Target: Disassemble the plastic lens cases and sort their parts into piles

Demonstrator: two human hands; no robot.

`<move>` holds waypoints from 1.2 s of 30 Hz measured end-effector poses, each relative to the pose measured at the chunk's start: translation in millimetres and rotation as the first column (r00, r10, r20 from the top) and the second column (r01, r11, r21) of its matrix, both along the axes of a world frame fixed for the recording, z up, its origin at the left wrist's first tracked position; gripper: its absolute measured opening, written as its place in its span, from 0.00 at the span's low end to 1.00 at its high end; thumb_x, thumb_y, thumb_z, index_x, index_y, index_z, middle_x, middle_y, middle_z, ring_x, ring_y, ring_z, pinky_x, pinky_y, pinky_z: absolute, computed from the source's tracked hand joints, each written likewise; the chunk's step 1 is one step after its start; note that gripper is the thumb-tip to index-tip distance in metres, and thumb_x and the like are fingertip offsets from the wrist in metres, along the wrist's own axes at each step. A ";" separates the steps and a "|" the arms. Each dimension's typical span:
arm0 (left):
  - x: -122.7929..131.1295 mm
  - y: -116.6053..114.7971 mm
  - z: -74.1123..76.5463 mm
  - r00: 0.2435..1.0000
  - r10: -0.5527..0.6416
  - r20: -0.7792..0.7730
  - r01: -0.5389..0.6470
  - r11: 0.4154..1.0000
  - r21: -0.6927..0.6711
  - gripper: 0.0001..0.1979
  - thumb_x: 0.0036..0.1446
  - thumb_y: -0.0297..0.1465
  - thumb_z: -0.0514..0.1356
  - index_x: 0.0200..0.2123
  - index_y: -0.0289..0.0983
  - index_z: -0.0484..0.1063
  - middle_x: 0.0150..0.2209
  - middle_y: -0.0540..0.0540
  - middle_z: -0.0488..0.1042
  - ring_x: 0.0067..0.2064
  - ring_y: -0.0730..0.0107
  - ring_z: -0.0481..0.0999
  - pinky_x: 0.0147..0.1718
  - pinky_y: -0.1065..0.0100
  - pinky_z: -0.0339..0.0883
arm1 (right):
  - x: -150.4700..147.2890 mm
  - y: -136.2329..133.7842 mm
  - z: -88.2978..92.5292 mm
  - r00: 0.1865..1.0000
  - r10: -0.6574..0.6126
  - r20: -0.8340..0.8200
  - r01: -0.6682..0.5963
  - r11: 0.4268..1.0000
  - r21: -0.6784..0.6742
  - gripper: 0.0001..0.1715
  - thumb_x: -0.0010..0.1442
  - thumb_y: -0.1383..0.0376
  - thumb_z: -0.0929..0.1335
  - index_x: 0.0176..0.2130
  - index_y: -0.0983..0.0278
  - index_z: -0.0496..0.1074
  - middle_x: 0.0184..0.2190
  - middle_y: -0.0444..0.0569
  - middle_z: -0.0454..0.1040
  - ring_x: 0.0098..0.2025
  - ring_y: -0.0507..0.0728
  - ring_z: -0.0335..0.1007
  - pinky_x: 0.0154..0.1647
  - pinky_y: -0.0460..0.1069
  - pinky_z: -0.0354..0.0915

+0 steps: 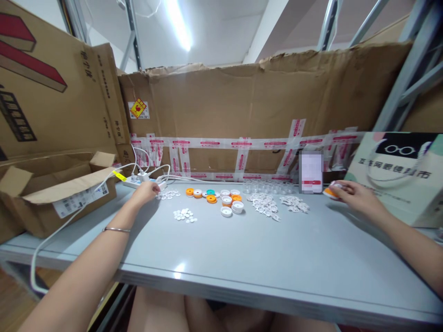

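At the right, my right hand (346, 192) is closed on an orange-and-white round piece (331, 193), low over the table beside a propped phone. My left hand (148, 190) reaches to the back left with its fingertips pinched together, at the edge of a spread of small white pieces (169, 195). Whatever may be in that pinch is hidden. Small white discs (185, 215) lie in a loose pile nearer to me. Round white, orange and teal caps (226, 201) stand mid-table, some of them stacked. Flat white pieces (263, 206) form a heap to their right.
Behind the hands stands a tall taped cardboard sheet (221, 106). A power strip (129, 182) with white cables lies by my left hand. An open cardboard box (83, 198) is at the left. The phone (311, 168) and a printed bag (391, 184) stand at the right.
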State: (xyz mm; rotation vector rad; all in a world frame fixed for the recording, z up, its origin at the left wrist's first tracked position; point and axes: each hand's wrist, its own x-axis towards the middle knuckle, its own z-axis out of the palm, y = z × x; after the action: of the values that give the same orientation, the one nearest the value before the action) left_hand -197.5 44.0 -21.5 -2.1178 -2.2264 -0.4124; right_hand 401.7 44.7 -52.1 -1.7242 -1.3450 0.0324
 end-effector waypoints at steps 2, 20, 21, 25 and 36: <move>1.8 1.2 -1.2 1.000 0.005 -0.018 -0.005 1.000 -0.023 0.10 0.57 0.32 0.57 0.39 0.32 0.70 0.39 0.44 0.73 0.41 0.65 0.73 0.41 0.60 0.67 | -9.1 -4.8 5.4 0.994 0.057 -0.096 -0.060 0.998 -0.026 0.15 0.51 0.58 0.65 0.38 0.64 0.68 0.34 0.57 0.75 0.29 0.57 0.73 0.34 0.50 0.67; 91.7 -63.1 33.3 0.974 -0.200 0.106 0.174 0.962 0.210 0.13 0.57 0.35 0.51 0.38 0.36 0.73 0.41 0.46 0.75 0.42 0.64 0.73 0.40 0.68 0.65 | -183.7 -83.6 48.8 0.438 0.783 -0.441 -0.896 0.418 -0.149 0.21 0.45 0.57 0.72 0.35 0.63 0.62 0.29 0.46 0.73 0.30 0.53 0.69 0.36 0.50 0.63; 110.1 -78.6 32.3 0.949 -0.287 0.133 0.258 0.945 0.201 0.14 0.57 0.38 0.51 0.38 0.38 0.73 0.40 0.48 0.75 0.40 0.67 0.73 0.38 0.71 0.65 | -194.2 -86.6 47.8 0.411 0.792 -0.452 -0.909 0.390 -0.144 0.20 0.45 0.58 0.72 0.34 0.63 0.62 0.29 0.45 0.72 0.29 0.52 0.68 0.34 0.50 0.63; 179.3 -140.9 9.5 0.856 -0.449 0.257 0.427 0.894 0.138 0.19 0.48 0.44 0.61 0.38 0.37 0.70 0.38 0.45 0.73 0.39 0.62 0.72 0.37 0.65 0.65 | -225.8 -94.4 36.0 0.429 0.825 -0.368 -0.903 0.404 -0.148 0.20 0.39 0.60 0.74 0.29 0.64 0.64 0.22 0.39 0.62 0.25 0.49 0.57 0.27 0.45 0.55; 217.3 -156.2 -32.1 0.903 -0.270 0.333 0.238 0.962 0.133 0.05 0.52 0.32 0.57 0.29 0.36 0.64 0.32 0.46 0.68 0.38 0.62 0.69 0.36 0.63 0.62 | -238.8 -105.1 9.3 0.383 0.882 -0.275 -0.922 0.350 -0.165 0.19 0.50 0.56 0.70 0.31 0.63 0.58 0.20 0.37 0.58 0.23 0.48 0.52 0.23 0.44 0.50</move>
State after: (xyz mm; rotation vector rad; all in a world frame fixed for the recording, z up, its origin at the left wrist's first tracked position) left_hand 19.8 -112.2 -53.6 -2.4570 -2.0341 -0.9537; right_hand 162.9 -60.4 -42.8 -0.8984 -2.1188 1.0399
